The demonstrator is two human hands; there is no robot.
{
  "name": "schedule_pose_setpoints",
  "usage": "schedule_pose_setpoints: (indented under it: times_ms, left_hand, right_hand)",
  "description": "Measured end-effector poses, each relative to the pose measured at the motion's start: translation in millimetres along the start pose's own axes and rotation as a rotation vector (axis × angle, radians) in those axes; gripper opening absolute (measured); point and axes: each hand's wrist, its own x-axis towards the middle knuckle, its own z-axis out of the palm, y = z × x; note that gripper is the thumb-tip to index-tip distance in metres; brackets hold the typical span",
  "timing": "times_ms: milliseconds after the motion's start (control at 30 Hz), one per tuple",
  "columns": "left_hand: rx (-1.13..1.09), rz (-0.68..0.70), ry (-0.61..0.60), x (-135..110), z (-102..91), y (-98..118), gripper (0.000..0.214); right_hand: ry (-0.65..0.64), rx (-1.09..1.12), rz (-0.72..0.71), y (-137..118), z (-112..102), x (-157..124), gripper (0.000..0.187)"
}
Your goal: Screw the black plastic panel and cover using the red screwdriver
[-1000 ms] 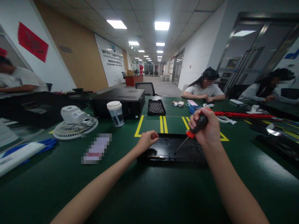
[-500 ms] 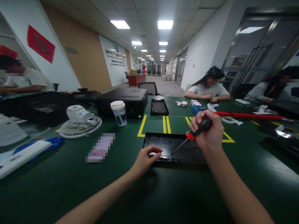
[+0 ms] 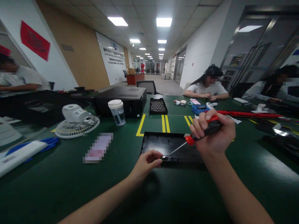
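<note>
A flat black plastic panel (image 3: pixel 163 143) lies on the green table in front of me. My right hand (image 3: pixel 213 133) is closed round the black and red handle of a screwdriver (image 3: pixel 201 132). Its shaft slants down to the left and its tip meets the panel's near edge. My left hand (image 3: pixel 146 163) rests at that same near edge with thumb and fingertips pinched together right at the tip. What the pinch holds is too small to make out.
A clear cup with a white lid (image 3: pixel 116 112), a white desk fan (image 3: pixel 76 121) and a black computer case (image 3: pixel 121 101) stand at the left and back. A black tray of small parts (image 3: pixel 158 106) sits behind yellow floor-tape lines. Other people sit at the table's far sides.
My left hand drew back from the panel's far left corner to its near edge and pinched. The screwdriver tip swung down to meet it at that edge.
</note>
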Motion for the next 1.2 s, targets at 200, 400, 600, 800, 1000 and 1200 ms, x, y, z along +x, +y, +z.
schedule_pose_setpoints:
  times_ms: [200,400,600,800,1000,1200]
  left_hand:
    - [0.041,-0.018,-0.018,-0.5,0.1,2.4,0.022]
    - [0.071,-0.010,-0.021,-2.3,-0.8,-0.6,0.023]
    - [0.069,0.007,-0.035,-2.1,0.0,0.5,0.022]
    - [0.032,-0.001,-0.041,-1.5,-0.8,-1.2,0.024]
    - [-0.047,-0.081,-0.058,-3.3,0.7,-5.9,0.026]
    - [-0.113,-0.120,-0.105,-4.5,3.1,-8.6,0.023]
  right_hand:
    - [-0.009,-0.037,0.007,0.2,3.7,-1.6,0.020]
    - [-0.014,-0.057,0.030,3.2,3.3,-3.4,0.021]
    - [-0.015,-0.034,0.044,3.0,3.3,-3.3,0.019]
    - [-0.037,-0.032,0.044,4.4,2.5,-3.7,0.019]
    - [-0.188,-0.052,0.043,2.1,7.2,-8.0,0.023]
    - [-0.258,-0.072,0.054,1.5,12.2,-14.5,0.025]
